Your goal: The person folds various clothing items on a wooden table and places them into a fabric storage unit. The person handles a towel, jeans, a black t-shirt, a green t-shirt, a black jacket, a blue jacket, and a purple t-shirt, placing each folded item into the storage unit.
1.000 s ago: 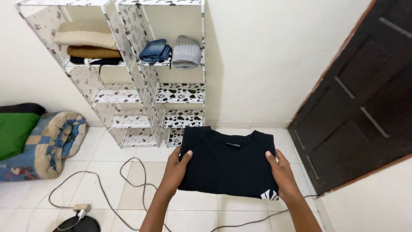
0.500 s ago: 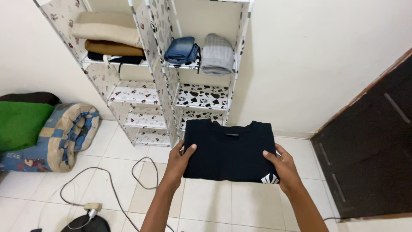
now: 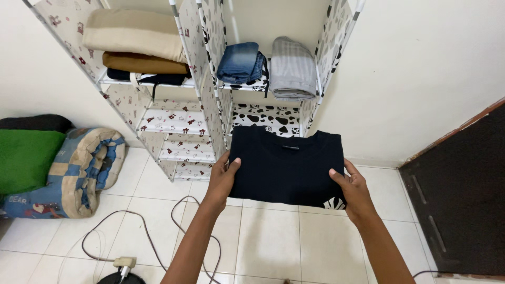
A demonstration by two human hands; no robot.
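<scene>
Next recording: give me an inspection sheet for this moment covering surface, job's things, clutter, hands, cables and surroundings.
Surface: white tiled floor, no table in view.
Job's things: folded black shirt, held flat in the air in front of the fabric shelf unit.
Clutter: green cushion and patchwork bedding roll on the floor at left.
Hands: left hand grips the shirt's left edge; right hand grips its right edge.
Cables: white cables looped across the tiles, with a plug adapter.
Surroundings: folded jeans, grey garment and beige stack on shelves; dark door at right.
</scene>
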